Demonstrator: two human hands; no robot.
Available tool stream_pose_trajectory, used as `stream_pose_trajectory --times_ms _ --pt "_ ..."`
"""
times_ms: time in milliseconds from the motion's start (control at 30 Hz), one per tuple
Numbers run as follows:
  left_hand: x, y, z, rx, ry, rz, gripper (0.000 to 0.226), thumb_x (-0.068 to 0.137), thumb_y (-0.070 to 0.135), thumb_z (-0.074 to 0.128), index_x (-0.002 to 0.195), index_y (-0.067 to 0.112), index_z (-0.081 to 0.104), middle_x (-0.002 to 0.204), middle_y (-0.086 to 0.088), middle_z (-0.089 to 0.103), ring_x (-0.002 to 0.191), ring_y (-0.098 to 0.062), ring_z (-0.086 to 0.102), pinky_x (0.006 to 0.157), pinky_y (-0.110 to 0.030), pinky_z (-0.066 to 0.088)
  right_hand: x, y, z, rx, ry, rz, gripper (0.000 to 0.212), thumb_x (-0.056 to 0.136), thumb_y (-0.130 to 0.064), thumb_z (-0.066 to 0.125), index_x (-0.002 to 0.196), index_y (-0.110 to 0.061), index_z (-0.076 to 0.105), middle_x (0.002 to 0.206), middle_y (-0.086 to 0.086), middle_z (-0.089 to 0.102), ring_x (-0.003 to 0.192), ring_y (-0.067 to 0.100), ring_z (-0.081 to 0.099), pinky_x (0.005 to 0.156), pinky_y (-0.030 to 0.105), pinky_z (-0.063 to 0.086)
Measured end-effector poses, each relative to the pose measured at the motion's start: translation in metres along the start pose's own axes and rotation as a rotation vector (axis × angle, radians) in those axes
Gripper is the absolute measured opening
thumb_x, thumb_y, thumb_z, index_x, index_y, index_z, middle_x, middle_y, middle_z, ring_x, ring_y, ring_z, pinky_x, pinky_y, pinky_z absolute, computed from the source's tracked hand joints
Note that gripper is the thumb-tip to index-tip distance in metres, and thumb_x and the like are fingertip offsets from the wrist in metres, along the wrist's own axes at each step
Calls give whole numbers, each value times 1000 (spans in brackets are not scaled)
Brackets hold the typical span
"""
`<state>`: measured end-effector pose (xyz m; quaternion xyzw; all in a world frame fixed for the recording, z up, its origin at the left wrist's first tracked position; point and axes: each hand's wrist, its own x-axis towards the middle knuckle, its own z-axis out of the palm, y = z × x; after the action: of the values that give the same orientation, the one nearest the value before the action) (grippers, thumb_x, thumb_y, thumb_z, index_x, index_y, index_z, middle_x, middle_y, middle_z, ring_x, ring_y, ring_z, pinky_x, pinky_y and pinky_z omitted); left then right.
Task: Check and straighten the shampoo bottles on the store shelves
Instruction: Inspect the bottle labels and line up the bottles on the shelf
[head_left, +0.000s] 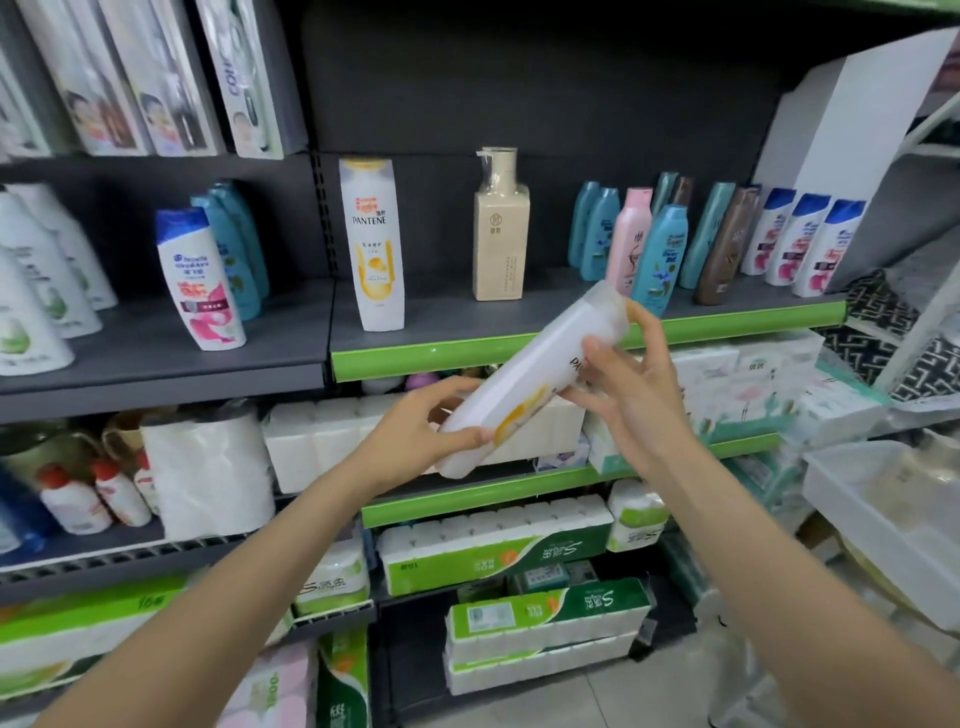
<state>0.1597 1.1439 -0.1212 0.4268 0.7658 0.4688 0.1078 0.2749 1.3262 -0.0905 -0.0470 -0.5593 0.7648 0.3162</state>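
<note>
Left of the tall white plastic Pantene bottle with a yellow cap (372, 244), which stands upright on the dark grey metal shelf with a green front strip (467, 312), a white blue-capped shampoo bottle (200, 278) also stands upright. Below and right of that standing Pantene bottle, in front of the shelf's green strip, the left hand (423, 434) curls its fingers round the base of a second white, yellow-marked plastic bottle (535, 382), held tilted with its cap up to the right. The right hand (631, 395) grips its upper part, and further right stand a beige square pump bottle (500, 244) and a row of teal, pink and brown bottles (670, 244).
</note>
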Motion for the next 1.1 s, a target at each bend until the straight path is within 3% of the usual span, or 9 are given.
stream_pose_trajectory --times_ms 167,267,367,467,567,667,800,933,1100 --pt "30 0 -27 -120 -43 24 47 82 18 71 125 30 55 116 5 67 104 -9 63 94 -29 50 44 -14 31 -160 11 -94 41 81 -9 69 109 -34 53 112 11 61 101 24 63 70 44 58" --pt "59 -2 -51 22 17 88 45 81 23 72 124 27 59 111 10 68 98 0 63 88 -21 50 79 -19 53 -240 6 -155 41 81 -8 69 106 -36 54 115 10 61 104 24 62 63 36 59" --pt "91 -4 -84 165 272 174 32 82 26 70 114 25 63 106 16 64 95 6 57 87 -12 44 118 -19 73 -312 18 -237 43 80 -7 70 108 -34 55 112 6 61 105 23 61 60 34 59" --pt "122 -6 -122 321 565 284 30 85 20 66 115 22 61 113 6 58 104 -8 49 90 -20 37 156 -15 90 -442 33 -308 47 76 -10 74 107 -41 56 101 -3 64 99 22 63 72 47 59" --pt "148 -10 -158 405 671 333 44 82 14 67 124 20 55 123 1 49 112 -12 40 93 -12 24 191 -6 104 -584 34 -371 49 72 -16 77 105 -47 57 93 -13 63 92 19 65 78 45 57" --pt "172 -15 -187 424 608 321 57 79 17 72 131 23 49 130 1 44 122 -12 37 100 -17 23 220 2 118 -706 18 -418 50 74 -20 76 115 -38 56 101 -12 63 93 10 60 74 28 52" --pt "188 -24 -206 349 428 261 51 79 25 74 125 32 53 120 8 49 110 -6 47 95 -18 35 255 20 136 -751 -28 -432 51 76 -15 76 121 -24 55 104 -18 57 86 -4 54 68 4 44" --pt "189 -31 -211 225 364 261 46 77 25 75 116 39 55 114 9 58 95 -5 61 84 -20 50 290 44 148 -732 -73 -410 55 70 -12 80 118 -22 55 102 -13 59 88 8 57 80 31 53" --pt "187 -28 -217 169 290 220 49 76 21 76 119 35 57 117 14 61 95 -4 63 84 -19 52 317 67 151 -772 -90 -383 58 70 -24 80 121 -29 53 103 3 62 88 19 59 81 44 54"
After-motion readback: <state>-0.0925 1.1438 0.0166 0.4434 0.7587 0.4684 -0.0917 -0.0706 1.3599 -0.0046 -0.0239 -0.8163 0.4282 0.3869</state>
